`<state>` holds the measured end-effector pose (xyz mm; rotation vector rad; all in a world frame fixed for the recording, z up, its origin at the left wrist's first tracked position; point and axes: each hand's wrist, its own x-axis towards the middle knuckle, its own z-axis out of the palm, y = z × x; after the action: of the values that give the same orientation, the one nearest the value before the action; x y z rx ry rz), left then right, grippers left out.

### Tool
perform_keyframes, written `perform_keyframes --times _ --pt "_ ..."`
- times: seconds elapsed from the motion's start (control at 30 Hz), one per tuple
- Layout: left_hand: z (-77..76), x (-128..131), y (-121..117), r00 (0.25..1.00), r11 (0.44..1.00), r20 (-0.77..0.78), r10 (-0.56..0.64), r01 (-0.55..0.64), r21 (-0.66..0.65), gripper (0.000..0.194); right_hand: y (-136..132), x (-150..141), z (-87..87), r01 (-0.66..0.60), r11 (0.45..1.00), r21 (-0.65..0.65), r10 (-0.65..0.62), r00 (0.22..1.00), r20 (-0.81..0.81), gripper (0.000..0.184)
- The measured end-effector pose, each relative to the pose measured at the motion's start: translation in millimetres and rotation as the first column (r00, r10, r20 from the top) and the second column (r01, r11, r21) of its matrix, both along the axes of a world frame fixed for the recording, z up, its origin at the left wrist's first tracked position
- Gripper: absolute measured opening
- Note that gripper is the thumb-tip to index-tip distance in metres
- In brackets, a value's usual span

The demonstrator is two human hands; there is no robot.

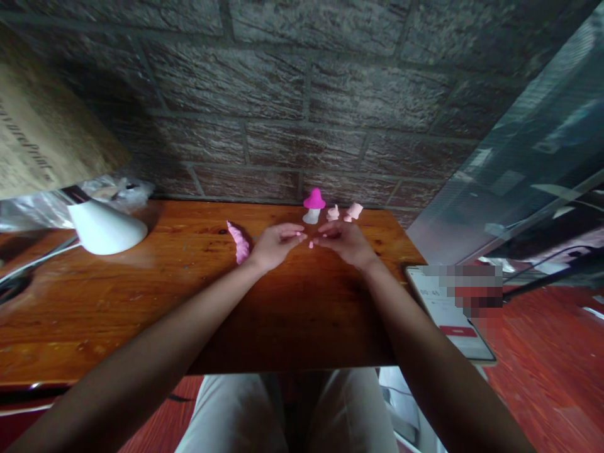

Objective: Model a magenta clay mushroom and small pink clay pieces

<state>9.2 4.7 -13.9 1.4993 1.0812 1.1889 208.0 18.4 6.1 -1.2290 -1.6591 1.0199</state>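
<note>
Over the middle of the wooden table, my left hand [276, 244] pinches a small bit of pink clay between thumb and fingertips. Facing it, my right hand [348, 241] is also closed at the fingertips, and a speck of pink shows there; what it holds is too small to make out. A tiny pink clay piece [311, 244] is between the two hands. Just behind them stands a mushroom figure [313, 204] with a bright pink cap and a whitish stem. Beside it sit a small pale pink figure [333, 212] and a larger pale pink lump [355, 209].
Left of my left hand lies a long, crumpled pink clay strip [239, 242]. A lamp with a white base [108, 228] and a brown paper shade [47, 119] stands at the left. At the right edge lies a phone [448, 314]. A brick-patterned wall [264, 88] rises behind the table.
</note>
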Motion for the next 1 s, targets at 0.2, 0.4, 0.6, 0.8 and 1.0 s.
perform_keyframes --times 0.2,0.4,0.6,0.8,1.0 --pt "1.8 2 -2 1.000 0.997 0.029 -0.010 0.013 -0.080 0.044 4 0 -5.5 -0.043 0.998 -0.054 0.037 0.993 -0.114 0.019" --pt "5.7 3 -4 0.997 0.997 0.025 0.073 -0.073 0.008 0.037 4 0 -6.5 -0.082 0.994 -0.067 0.071 0.984 -0.162 0.023" --pt "9.1 5 -6 0.989 0.994 0.101 0.110 -0.111 0.003 0.037 2 0 -4.3 -0.068 0.998 -0.015 0.067 0.994 -0.087 0.025" --pt "11.8 4 -7 0.980 0.989 0.195 0.041 -0.012 -0.147 0.039 5 0 -8.3 -0.120 0.993 0.006 0.120 0.983 -0.139 0.024" --pt "12.1 4 -8 0.929 0.958 0.366 -0.044 0.143 -0.248 0.037 1 -2 -3.8 -0.253 0.966 0.058 0.259 0.947 -0.189 0.027"
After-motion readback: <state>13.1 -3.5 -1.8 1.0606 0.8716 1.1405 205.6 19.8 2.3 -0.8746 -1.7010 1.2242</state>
